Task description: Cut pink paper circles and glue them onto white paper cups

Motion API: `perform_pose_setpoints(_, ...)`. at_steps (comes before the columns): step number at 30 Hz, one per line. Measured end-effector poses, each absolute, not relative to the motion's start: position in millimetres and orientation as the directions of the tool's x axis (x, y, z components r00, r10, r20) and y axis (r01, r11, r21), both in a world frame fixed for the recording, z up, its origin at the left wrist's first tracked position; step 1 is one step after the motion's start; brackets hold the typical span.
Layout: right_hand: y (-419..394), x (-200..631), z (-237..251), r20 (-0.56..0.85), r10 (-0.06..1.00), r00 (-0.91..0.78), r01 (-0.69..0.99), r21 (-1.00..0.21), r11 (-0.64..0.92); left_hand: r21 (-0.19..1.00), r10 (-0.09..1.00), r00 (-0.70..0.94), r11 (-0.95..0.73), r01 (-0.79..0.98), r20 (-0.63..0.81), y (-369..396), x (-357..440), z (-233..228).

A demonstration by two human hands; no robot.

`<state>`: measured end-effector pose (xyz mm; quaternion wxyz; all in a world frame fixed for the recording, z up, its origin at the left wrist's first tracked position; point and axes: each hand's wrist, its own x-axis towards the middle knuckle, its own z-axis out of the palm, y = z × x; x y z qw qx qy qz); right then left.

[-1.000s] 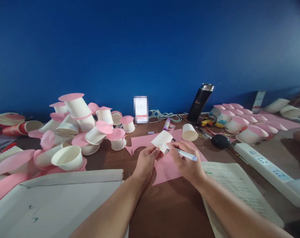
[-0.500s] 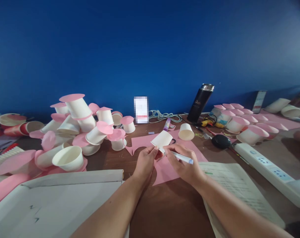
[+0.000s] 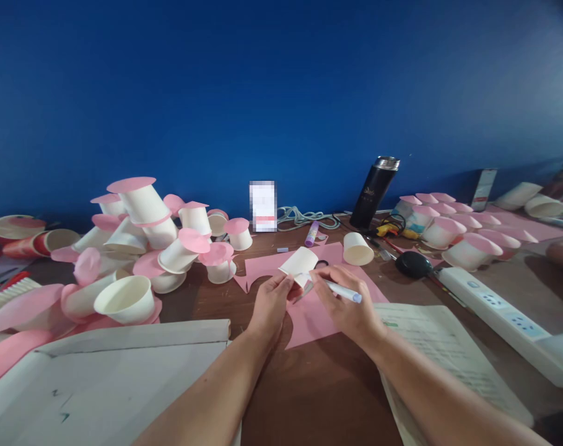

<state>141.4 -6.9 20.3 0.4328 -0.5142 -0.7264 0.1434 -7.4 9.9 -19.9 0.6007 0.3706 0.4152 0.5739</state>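
Observation:
Between my hands, a white paper cup [image 3: 300,261] lies tilted over the cut pink paper [image 3: 316,316]. My left hand [image 3: 272,300] is closed on the cup's near edge, thumb and fingers pinching it. A white marker [image 3: 342,291] with a pale blue end is gripped in my right hand [image 3: 350,310], its front end pointing at the cup. The exact contact of the tip is hard to make out. Partly hidden behind the cup are dark scissor handles [image 3: 322,264]. To the right, another paper cup [image 3: 358,249] lies on its side, and a purple glue stick [image 3: 311,233] lies behind.
Many cups with pink paper discs [image 3: 183,251] are heaped at the left, above a white box [image 3: 137,378]. At the right are a black thermos [image 3: 374,193], rows of pink-topped cups [image 3: 474,248], a power strip [image 3: 499,310] and a printed booklet [image 3: 439,353].
The loose cup at the right has rolled slightly, its opening turned more out of sight. My hands keep nearly the same place, with the marker shifted a little. The whole view has moved slightly.

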Motion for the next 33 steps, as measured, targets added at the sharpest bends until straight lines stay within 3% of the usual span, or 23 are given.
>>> perform_pose_setpoints(2, -5, 143, 20, 0.495, 0.866, -0.072, 0.629, -0.651, 0.425, 0.916, 0.996, -0.003, 0.076, -0.393, -0.084, 10, -7, -20)
perform_pose_setpoints(8, -10, 140, 22, 0.425, 0.868, -0.255, 0.513, -0.702, 0.494, 0.93, 0.998, 0.0, 0.056, -0.365, -0.06, 9, -9, -21)
perform_pose_setpoints(17, -7, 140, 21, 0.398, 0.874, -0.277, 0.519, -0.704, 0.485, 0.945, 0.994, 0.019, 0.105, -0.31, -0.104, 5, -8, -11)
perform_pose_setpoints(33, -8, 136, 19, 0.402, 0.875, -0.27, 0.523, -0.702, 0.484, 0.981, 0.998, 0.007, 0.057, -0.187, -0.057, 6, -8, -10)
